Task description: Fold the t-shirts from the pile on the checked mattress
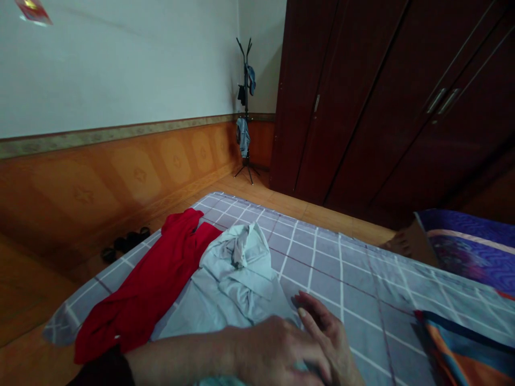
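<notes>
A pale grey-green garment (pixel 237 279) lies rumpled on the checked bedsheet (pixel 325 257), its far end bunched up. Beside it on the left is a red garment (pixel 148 284), stretched lengthwise. Over the near part of the pale garment reaches my left hand (pixel 281 351), its fingers bent downward and their tips hidden, so what they hold cannot be made out. Partly behind it, my right hand (pixel 328 338) rests at the garment's right edge with its fingers curved and somewhat apart; its palm side is partly covered by my left hand.
A folded blue and orange cloth (pixel 470 348) lies at the bed's right. Dark shoes (pixel 131 242) stand on the floor to the left. Beyond the bed are a coat rack (pixel 247 107), a dark red wardrobe (pixel 341 102), and a cardboard box (pixel 416 244) beside purple bedding (pixel 478 252).
</notes>
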The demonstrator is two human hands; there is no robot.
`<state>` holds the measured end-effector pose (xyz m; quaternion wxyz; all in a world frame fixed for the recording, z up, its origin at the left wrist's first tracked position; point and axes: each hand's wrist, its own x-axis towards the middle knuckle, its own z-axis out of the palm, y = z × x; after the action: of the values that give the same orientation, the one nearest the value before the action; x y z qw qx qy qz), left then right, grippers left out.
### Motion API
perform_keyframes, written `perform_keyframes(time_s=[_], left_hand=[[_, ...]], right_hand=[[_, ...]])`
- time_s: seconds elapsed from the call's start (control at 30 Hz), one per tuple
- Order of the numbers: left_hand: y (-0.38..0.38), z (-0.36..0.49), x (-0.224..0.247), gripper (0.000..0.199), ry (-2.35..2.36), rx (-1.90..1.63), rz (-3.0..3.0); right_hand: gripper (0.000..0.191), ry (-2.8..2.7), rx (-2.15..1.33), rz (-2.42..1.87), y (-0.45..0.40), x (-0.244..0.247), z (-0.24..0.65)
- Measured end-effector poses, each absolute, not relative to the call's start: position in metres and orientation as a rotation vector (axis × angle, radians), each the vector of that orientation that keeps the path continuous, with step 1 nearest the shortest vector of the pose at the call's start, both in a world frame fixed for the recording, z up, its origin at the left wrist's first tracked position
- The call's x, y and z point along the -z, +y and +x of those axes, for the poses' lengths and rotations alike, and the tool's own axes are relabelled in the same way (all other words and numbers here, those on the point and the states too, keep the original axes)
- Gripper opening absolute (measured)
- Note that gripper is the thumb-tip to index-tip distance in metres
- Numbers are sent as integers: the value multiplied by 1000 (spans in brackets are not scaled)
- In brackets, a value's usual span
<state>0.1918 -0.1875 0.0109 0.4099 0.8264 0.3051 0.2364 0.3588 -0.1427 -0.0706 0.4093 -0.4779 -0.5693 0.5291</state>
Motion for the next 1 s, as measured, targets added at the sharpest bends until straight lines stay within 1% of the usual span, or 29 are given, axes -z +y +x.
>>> perform_keyframes(time_s=[0.03,0.1,0.13,0.2,0.23,0.3,0.33,0.37,0.43,0.57,0.63,0.7,0.77,0.83,0.93,1.0], left_hand=[[-178,175,-14,17,919,-715,2057],[-160,138,-13,15,1380,-945,1991],[-152,121,-9,15,1593,-1003,1958],[-143,92,6,19,1906,-927,1889],[-140,83,15,22,1962,-852,1876],[-140,79,30,15,1951,-746,1886],[-142,83,33,8,1897,-735,1897],[-145,91,34,5,1818,-746,1906],[-155,114,28,9,1555,-767,1908],[-179,162,9,8,808,-743,1926],[-187,174,7,12,658,-745,1902],[-187,173,8,13,713,-750,1771],[-179,159,8,15,841,-829,1540],[-165,134,6,20,955,-1096,1288],[-142,88,8,23,1093,-1639,1020],[-130,63,17,24,1223,-1767,1004]], right_hand=[[52,-1485,-1311,-1200,-143,71,358],[50,-1578,-1263,-1196,-145,70,357],[48,-1609,-1233,-1199,-145,70,357],[46,-1649,-1189,-1200,-145,69,357],[46,-1658,-1180,-1200,-145,69,357],[46,-1652,-1182,-1206,-144,70,357],[47,-1641,-1192,-1212,-144,70,357],[47,-1627,-1202,-1222,-144,70,357],[48,-1595,-1222,-1240,-145,70,358],[51,-1540,-1328,-1135,-146,67,358],[44,-1578,-1357,-1062,-146,65,356],[34,-1621,-1353,-1037,-146,65,355],[31,-1532,-1318,-1088,-144,66,356],[33,-1310,-1214,-1204,-140,69,362],[33,-991,-1013,-1349,-130,75,378],[33,-903,-973,-1364,-123,78,386]])
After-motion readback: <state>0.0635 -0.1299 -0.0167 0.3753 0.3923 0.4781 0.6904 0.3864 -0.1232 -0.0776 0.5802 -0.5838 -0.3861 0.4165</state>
